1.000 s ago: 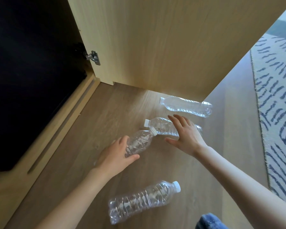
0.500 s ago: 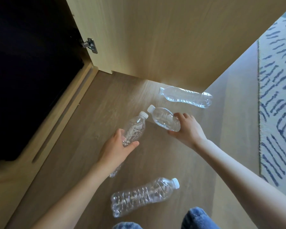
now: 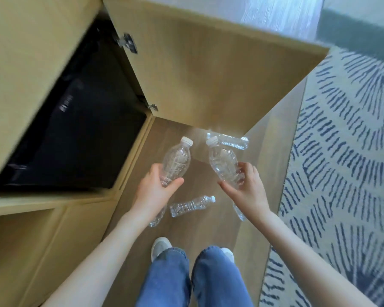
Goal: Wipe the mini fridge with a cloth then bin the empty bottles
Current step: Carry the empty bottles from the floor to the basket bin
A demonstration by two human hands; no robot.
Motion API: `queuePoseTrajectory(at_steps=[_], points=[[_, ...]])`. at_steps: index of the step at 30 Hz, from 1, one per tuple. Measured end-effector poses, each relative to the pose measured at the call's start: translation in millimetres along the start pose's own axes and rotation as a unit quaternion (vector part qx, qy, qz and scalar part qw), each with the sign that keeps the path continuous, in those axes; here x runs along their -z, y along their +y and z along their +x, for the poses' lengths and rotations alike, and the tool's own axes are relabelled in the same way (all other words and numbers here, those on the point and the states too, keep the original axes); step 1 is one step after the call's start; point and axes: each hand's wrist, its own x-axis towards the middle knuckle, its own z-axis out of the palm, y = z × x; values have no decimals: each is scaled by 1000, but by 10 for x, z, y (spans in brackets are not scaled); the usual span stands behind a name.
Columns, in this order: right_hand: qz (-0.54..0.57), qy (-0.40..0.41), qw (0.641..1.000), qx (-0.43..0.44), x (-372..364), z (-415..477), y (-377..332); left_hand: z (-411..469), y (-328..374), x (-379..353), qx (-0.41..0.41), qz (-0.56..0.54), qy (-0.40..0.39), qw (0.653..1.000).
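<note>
My left hand [image 3: 156,191] grips a clear empty bottle [image 3: 176,161] around its middle, white cap pointing away from me. In the same way my right hand [image 3: 247,191] holds a second empty bottle [image 3: 223,165]. Both bottles are up off the floor, side by side and apart. A third empty bottle [image 3: 192,206] lies on the wooden floor between my hands. A fourth bottle [image 3: 232,141] lies by the foot of the open cabinet door. The black mini fridge [image 3: 80,138] sits inside the cabinet on the left. No cloth or bin is in view.
The wooden cabinet door [image 3: 208,80] stands open ahead, over the floor. A blue-patterned rug [image 3: 346,162] covers the floor on the right. My jeans-clad legs [image 3: 193,280] and shoes are at the bottom, on bare wooden floor [image 3: 208,231].
Both hands have lifted their bottles off the floor. The view has risen and pulled back, so the fridge, cabinet, my legs and more rug now show.
</note>
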Motion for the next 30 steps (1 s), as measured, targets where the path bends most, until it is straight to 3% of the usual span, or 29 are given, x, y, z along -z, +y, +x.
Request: queuePoseTrajectory(at_steps=[8, 16, 21, 26, 30], points=[[109, 98, 985, 95, 2006, -1045, -1937, -1498, 1936, 1832, -86, -80, 60, 991], [204, 220, 932, 204, 3490, -1619, -3185, -2506, 3456, 2979, -200, -242, 79, 946], [240, 249, 909, 232, 3892, -1911, -3261, -2897, 3834, 3107, -282, -265, 89, 918], [270, 255, 904, 212, 3930, -2287, -2831, -3181, 3774, 2654, -297, -260, 50, 917], [287, 258, 911, 142, 4000, -2493, -2297, -3258, 3759, 2111, -281, -239, 12, 929]])
